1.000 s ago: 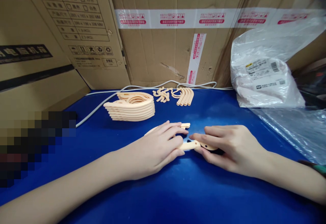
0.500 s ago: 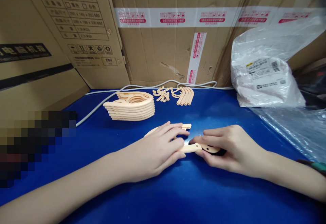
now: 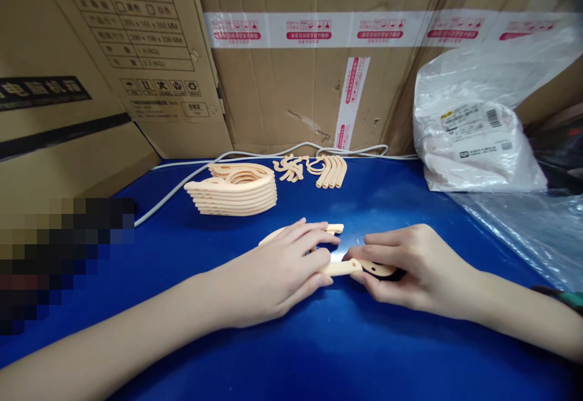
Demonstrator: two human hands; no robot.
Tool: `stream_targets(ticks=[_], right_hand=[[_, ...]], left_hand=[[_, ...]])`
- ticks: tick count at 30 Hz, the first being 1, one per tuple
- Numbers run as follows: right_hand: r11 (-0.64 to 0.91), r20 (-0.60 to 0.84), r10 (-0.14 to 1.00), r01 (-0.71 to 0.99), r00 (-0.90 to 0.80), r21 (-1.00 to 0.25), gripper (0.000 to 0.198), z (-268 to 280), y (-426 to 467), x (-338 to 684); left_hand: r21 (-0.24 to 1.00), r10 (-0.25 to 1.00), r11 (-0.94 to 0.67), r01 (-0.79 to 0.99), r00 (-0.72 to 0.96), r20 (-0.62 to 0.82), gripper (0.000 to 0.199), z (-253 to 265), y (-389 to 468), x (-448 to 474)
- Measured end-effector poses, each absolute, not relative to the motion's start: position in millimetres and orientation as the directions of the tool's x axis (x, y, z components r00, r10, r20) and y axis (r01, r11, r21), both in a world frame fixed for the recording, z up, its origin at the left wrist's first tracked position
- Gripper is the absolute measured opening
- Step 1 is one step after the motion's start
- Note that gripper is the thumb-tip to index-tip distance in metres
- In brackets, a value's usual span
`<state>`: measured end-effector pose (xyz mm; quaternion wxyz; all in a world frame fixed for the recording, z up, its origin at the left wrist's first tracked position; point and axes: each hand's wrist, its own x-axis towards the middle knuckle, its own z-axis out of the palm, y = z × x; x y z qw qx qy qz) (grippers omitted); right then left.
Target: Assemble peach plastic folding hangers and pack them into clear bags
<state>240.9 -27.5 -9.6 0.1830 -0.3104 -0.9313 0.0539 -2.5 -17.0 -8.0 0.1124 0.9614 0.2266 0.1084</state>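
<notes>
My left hand (image 3: pixel 285 270) lies over a beige plastic hanger (image 3: pixel 342 267), its thumb and index finger closed on one arm of it. The end of that arm has a small hole and meets a second, curved arm (image 3: pixel 379 268). My right hand (image 3: pixel 410 267) pinches this curved arm near the joint, with the thumb below and the fingers above. The palm and fingers hide much of the hanger. Behind my left fingers, another thin beige part (image 3: pixel 336 228) shows; I cannot tell whether it belongs to the same hanger.
A neat stack of beige hangers (image 3: pixel 232 197) stands at the back left of the blue table (image 3: pixel 291 364). Small hooks (image 3: pixel 290 169) and curved arms (image 3: pixel 332 172) lie behind. A white cable (image 3: pixel 170 197) runs along the cardboard (image 3: pixel 282 97). A plastic bag (image 3: pixel 483 146) sits at the right.
Both hands keep their hold in nearly the same place. The joined arms have shifted very slightly.
</notes>
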Motion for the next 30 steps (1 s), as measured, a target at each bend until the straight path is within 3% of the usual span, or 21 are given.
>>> stream_targets(ticks=[7, 12, 20, 25, 30], right_hand=[[0.827, 0.357, 0.552, 0.551, -0.754, -0.116, 0.026, -12.1, -28.1, 241.2], [0.839, 0.369, 0.526, 0.538, -0.766, -0.08, 0.024, -10.4, -28.3, 240.1], [0.934, 0.4, 0.323, 0.357, -0.858, 0.013, 0.046, -10.6, -31.3, 240.5], [0.932, 0.392, 0.338, 0.362, -0.855, -0.013, 0.047, -11.9, -26.8, 242.3], [0.921, 0.349, 0.377, 0.386, -0.858, -0.046, 0.04, -9.2, -23.8, 241.9]], left_hand=[[0.275, 0.466, -0.865, 0.42, 0.875, 0.13, 0.02, -8.4, -16.7, -3.2], [0.351, 0.481, -0.837, 0.419, 0.869, 0.111, 0.02, -5.5, -17.6, -4.1], [0.516, 0.653, -0.689, 0.509, 0.745, 0.137, 0.019, -7.0, -9.3, -7.3], [0.603, 0.67, -0.66, 0.448, 0.714, 0.203, 0.035, -16.1, 1.2, -10.5], [0.573, 0.655, -0.701, 0.424, 0.702, 0.281, 0.039, -18.4, 4.3, -8.8]])
